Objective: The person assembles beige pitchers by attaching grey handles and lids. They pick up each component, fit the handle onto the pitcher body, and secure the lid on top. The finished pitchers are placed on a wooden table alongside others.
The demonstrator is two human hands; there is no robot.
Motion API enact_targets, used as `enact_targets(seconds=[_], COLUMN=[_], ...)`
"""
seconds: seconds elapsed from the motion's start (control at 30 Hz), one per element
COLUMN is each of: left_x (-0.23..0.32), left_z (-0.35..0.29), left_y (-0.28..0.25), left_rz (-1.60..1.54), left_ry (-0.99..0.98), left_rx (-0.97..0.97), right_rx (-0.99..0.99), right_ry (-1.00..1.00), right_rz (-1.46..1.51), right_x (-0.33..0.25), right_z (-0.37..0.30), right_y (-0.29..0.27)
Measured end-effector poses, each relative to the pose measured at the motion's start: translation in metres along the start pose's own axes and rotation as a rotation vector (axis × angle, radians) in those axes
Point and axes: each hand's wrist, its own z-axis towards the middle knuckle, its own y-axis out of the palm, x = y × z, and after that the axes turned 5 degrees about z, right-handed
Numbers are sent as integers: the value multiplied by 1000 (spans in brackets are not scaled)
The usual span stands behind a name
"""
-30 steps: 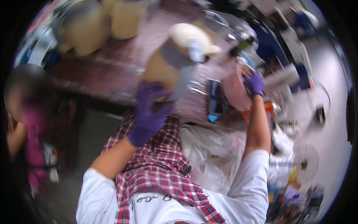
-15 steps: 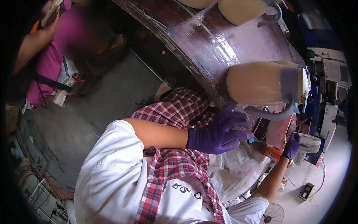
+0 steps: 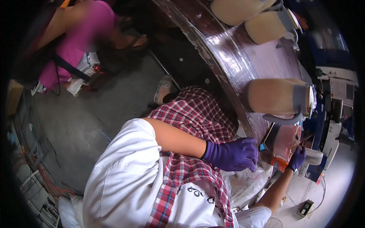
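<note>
My left hand (image 3: pixel 234 155), in a purple glove, hangs near the table edge in front of my checked apron. Its fingers are loosely bent and apart, with nothing in them. My right hand (image 3: pixel 297 157), also gloved in purple, is at the open rim of a pink tub (image 3: pixel 284 141). Its fingers are closed at the rim; what they pinch is too small to name. Beyond my left hand stands a beige pitcher (image 3: pixel 272 97) with a grey collar and handle. An orange packet (image 3: pixel 279 164) sits by the tub, and a dark phone-like slab (image 3: pixel 270 136) lies between tub and left hand.
More beige pitchers (image 3: pixel 266 27) stand farther along the glossy dark table (image 3: pixel 262 62). Clear plastic bags (image 3: pixel 247 186) bunch below my hands. A small white fan (image 3: pixel 312 156) stands past the tub. Another person in magenta (image 3: pixel 81 41) is at the upper left.
My left hand has drawn away from the pitcher's handle toward my body, its fingers more bent. My right hand stays at the tub. The view has shifted, showing more of the far pitchers.
</note>
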Motion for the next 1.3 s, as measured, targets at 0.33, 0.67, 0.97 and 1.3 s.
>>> enact_targets(seconds=[0.33, 0.67, 0.97, 1.3], left_x=[-6, -11, -18, -18], left_z=[-7, -14, -27, -44], left_y=[12, 24, 34, 35], left_rz=[-37, -15, -12, -47], left_ry=[11, -16, -52, -134], left_rx=[-1, -58, -169, -442], right_rx=[-60, -155, 99, -107], right_ry=[-92, 445, 308, 319], right_rz=[54, 424, 809, 984], right_x=[34, 6, 29, 79], right_z=[5, -3, -20, -54], right_y=[-3, -20, 8, 47])
